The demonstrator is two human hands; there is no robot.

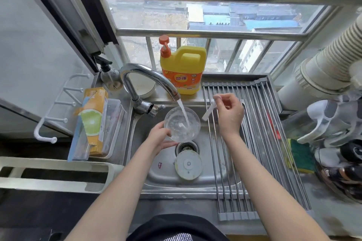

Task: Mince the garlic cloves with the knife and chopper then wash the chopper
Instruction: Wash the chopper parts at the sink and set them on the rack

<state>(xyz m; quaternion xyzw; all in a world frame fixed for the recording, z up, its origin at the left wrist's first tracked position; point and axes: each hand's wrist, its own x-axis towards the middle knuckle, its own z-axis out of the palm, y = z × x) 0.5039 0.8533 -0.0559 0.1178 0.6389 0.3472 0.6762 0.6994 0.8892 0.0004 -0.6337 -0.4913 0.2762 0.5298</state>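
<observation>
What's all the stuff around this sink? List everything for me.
bowl: 1, clear, under the running tap, held over the sink
blade post: 1, white, held above the sink
lid: 1, white, in the sink by the drain
tap: 1, chrome, behind the sink
soap jug: 1, yellow, windowsill
rack: 1, steel, across the sink's right side
sponge: 1, green, right counter
left hand: grips the bowl
right hand: pinches the blade post

Left hand (159, 136) grips clear chopper bowl (182, 124) under faucet (148, 82) stream; right hand (230, 112) pinches white piece (210, 110), possibly blade shaft.
</observation>
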